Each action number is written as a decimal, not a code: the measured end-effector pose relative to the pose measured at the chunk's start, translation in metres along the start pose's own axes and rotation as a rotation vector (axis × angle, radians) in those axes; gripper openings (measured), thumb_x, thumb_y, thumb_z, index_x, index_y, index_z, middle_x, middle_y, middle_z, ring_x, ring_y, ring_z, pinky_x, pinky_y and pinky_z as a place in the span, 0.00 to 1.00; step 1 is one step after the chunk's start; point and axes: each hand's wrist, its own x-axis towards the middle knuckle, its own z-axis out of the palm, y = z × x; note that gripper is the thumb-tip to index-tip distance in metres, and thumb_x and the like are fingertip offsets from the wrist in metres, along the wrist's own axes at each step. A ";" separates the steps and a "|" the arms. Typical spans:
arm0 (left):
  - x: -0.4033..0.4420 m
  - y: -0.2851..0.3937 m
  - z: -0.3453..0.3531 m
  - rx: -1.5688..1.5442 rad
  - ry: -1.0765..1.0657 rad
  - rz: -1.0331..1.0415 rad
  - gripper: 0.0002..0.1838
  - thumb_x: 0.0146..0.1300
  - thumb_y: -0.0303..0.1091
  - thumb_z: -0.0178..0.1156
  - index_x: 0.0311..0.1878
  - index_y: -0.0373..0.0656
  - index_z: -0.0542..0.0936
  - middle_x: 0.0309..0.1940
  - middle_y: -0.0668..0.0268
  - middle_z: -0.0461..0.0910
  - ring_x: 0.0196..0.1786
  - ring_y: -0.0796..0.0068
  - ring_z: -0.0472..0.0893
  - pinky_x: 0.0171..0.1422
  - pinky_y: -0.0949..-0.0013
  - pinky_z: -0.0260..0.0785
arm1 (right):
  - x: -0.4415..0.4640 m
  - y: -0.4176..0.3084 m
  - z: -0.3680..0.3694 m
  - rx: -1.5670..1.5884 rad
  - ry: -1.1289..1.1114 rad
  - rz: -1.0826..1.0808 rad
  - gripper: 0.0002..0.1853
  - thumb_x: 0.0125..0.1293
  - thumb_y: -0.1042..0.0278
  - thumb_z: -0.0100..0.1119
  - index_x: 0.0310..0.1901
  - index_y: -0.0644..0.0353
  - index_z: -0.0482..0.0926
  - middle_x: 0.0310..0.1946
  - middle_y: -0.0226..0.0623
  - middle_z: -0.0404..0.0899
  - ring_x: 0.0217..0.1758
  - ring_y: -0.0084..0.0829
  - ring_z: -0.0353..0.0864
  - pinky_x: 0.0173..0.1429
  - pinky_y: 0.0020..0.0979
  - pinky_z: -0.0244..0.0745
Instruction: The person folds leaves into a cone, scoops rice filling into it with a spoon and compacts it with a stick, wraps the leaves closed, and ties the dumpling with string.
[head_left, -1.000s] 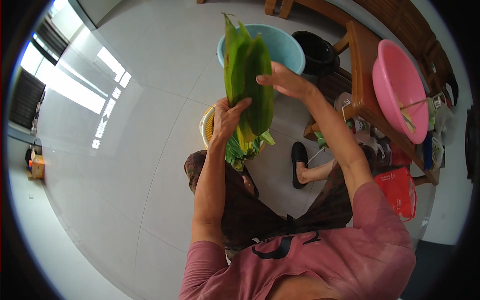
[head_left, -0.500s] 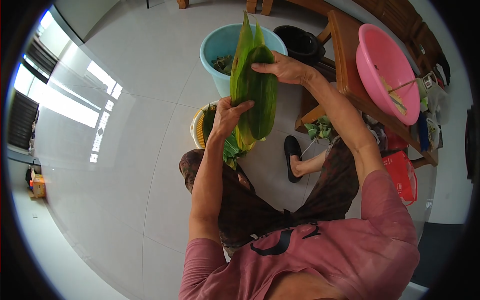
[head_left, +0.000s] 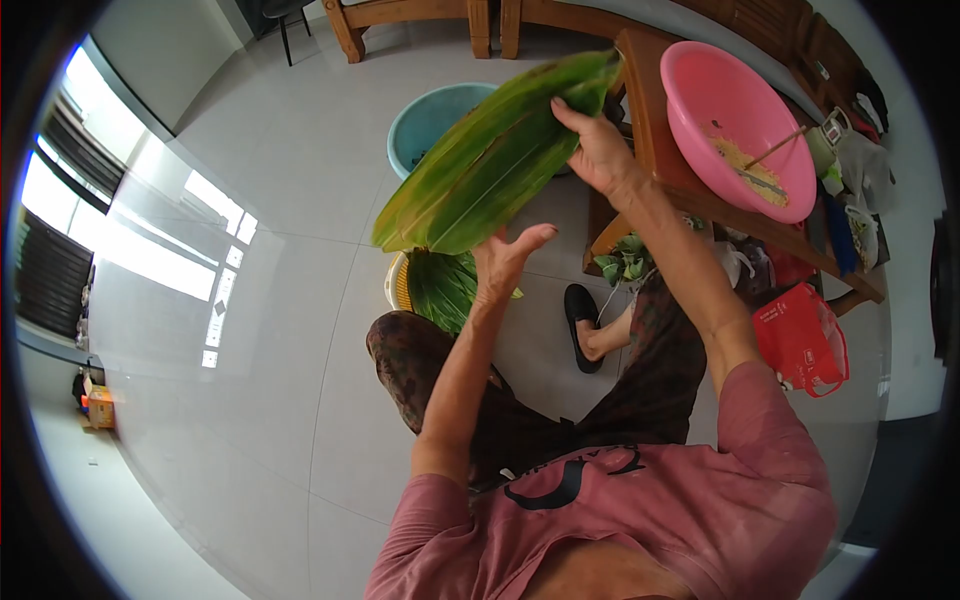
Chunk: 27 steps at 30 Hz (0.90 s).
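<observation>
Long, broad green leaves [head_left: 480, 165], overlapping, are held slantwise in front of me. My right hand [head_left: 602, 155] grips their upper right end, thumb on top and fingers behind. Below their lower edge is my left hand [head_left: 508, 258], its thumb stretched away from the leaves and its fingers partly hidden behind them. Under the leaves stands a yellow-and-white basket [head_left: 398, 283] with more green leaves [head_left: 445, 290] in it. A light blue bucket [head_left: 405, 130] is behind, partly covered by the leaves.
A pink basin [head_left: 690, 85] with pale grains and a stick rests on a wooden table [head_left: 645, 120] at right. Green leaf-wrapped bundles [head_left: 625, 260] hang beside the table. A red bag [head_left: 805, 340] is at my right. Wooden furniture [head_left: 430, 15] lines the back.
The leaves have turned from upright to a slant, their top tilting right. My left thumb has come off them, and my right hand has moved right with their end.
</observation>
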 end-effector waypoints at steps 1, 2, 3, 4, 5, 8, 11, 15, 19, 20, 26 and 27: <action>-0.001 0.011 0.012 -0.290 0.183 -0.070 0.26 0.57 0.29 0.62 0.58 0.38 0.66 0.53 0.64 0.68 0.54 0.72 0.70 0.59 0.67 0.63 | -0.010 0.002 0.000 0.036 0.054 -0.031 0.11 0.64 0.73 0.51 0.48 0.63 0.71 0.45 0.35 0.75 0.48 0.29 0.76 0.53 0.29 0.73; 0.000 0.025 0.025 -0.580 0.367 -0.141 0.26 0.58 0.30 0.61 0.59 0.38 0.65 0.54 0.64 0.68 0.54 0.72 0.69 0.59 0.67 0.63 | -0.020 0.004 0.002 0.045 0.099 -0.082 0.11 0.63 0.73 0.52 0.47 0.63 0.71 0.44 0.34 0.74 0.48 0.27 0.75 0.52 0.29 0.73; 0.002 0.035 0.034 -0.871 0.551 -0.214 0.27 0.58 0.30 0.61 0.59 0.38 0.64 0.55 0.65 0.67 0.54 0.72 0.69 0.59 0.67 0.62 | -0.030 0.004 0.003 0.033 0.128 -0.109 0.11 0.63 0.72 0.53 0.47 0.63 0.71 0.44 0.33 0.74 0.47 0.26 0.75 0.51 0.28 0.73; 0.005 0.038 0.035 -0.847 0.651 -0.245 0.24 0.59 0.31 0.60 0.57 0.36 0.66 0.53 0.63 0.69 0.53 0.74 0.70 0.58 0.68 0.62 | -0.039 0.005 0.002 0.021 0.159 -0.135 0.11 0.63 0.72 0.53 0.47 0.63 0.71 0.44 0.32 0.74 0.47 0.25 0.75 0.50 0.27 0.73; 0.006 0.041 0.037 -0.683 0.661 -0.197 0.23 0.59 0.30 0.60 0.56 0.36 0.67 0.52 0.63 0.69 0.52 0.74 0.70 0.57 0.69 0.63 | -0.047 0.005 0.001 0.008 0.191 -0.160 0.11 0.63 0.71 0.54 0.47 0.63 0.71 0.44 0.31 0.74 0.46 0.24 0.75 0.50 0.27 0.73; 0.003 0.043 0.044 -0.282 0.673 -0.048 0.20 0.60 0.29 0.59 0.54 0.34 0.69 0.49 0.62 0.71 0.50 0.74 0.71 0.55 0.70 0.65 | -0.066 0.004 -0.008 -0.304 0.241 -0.341 0.10 0.63 0.69 0.55 0.44 0.64 0.74 0.39 0.29 0.76 0.40 0.18 0.73 0.42 0.22 0.69; 0.000 0.041 0.049 -0.147 0.660 0.052 0.18 0.60 0.28 0.58 0.52 0.32 0.70 0.47 0.61 0.72 0.47 0.74 0.72 0.53 0.71 0.65 | -0.080 -0.001 -0.016 -0.702 0.190 -0.601 0.11 0.65 0.69 0.53 0.45 0.66 0.75 0.36 0.29 0.77 0.36 0.17 0.72 0.39 0.21 0.67; -0.004 0.043 0.051 -0.186 0.620 0.015 0.18 0.60 0.27 0.58 0.51 0.31 0.70 0.47 0.61 0.73 0.46 0.73 0.72 0.53 0.71 0.65 | -0.089 -0.004 -0.021 -1.004 0.140 -0.735 0.13 0.65 0.73 0.50 0.50 0.66 0.73 0.41 0.34 0.78 0.40 0.19 0.75 0.44 0.21 0.69; -0.002 0.048 0.061 -0.078 0.676 0.026 0.17 0.59 0.27 0.57 0.51 0.31 0.70 0.47 0.60 0.73 0.47 0.73 0.72 0.53 0.70 0.65 | -0.089 -0.004 -0.020 -1.000 0.000 -0.809 0.19 0.61 0.79 0.52 0.55 0.65 0.70 0.50 0.40 0.75 0.52 0.27 0.75 0.57 0.25 0.68; -0.001 0.049 0.064 -0.109 0.704 -0.008 0.17 0.59 0.26 0.56 0.51 0.31 0.70 0.47 0.60 0.73 0.47 0.73 0.72 0.53 0.70 0.65 | -0.090 -0.003 -0.023 -1.017 -0.026 -0.811 0.20 0.59 0.80 0.53 0.55 0.65 0.70 0.52 0.41 0.74 0.55 0.29 0.73 0.59 0.26 0.67; -0.001 0.045 0.067 -0.234 0.702 -0.014 0.17 0.59 0.26 0.55 0.51 0.31 0.70 0.47 0.60 0.73 0.47 0.73 0.73 0.54 0.70 0.65 | -0.092 0.003 -0.033 -1.066 -0.089 -0.860 0.25 0.53 0.81 0.59 0.55 0.64 0.70 0.54 0.45 0.72 0.57 0.36 0.72 0.62 0.31 0.67; -0.001 0.043 0.067 -0.196 0.696 0.008 0.16 0.59 0.26 0.55 0.51 0.31 0.70 0.47 0.60 0.73 0.47 0.73 0.73 0.53 0.70 0.65 | -0.093 0.002 -0.034 -1.112 -0.102 -0.869 0.25 0.52 0.81 0.59 0.55 0.63 0.70 0.54 0.45 0.71 0.57 0.37 0.72 0.62 0.32 0.67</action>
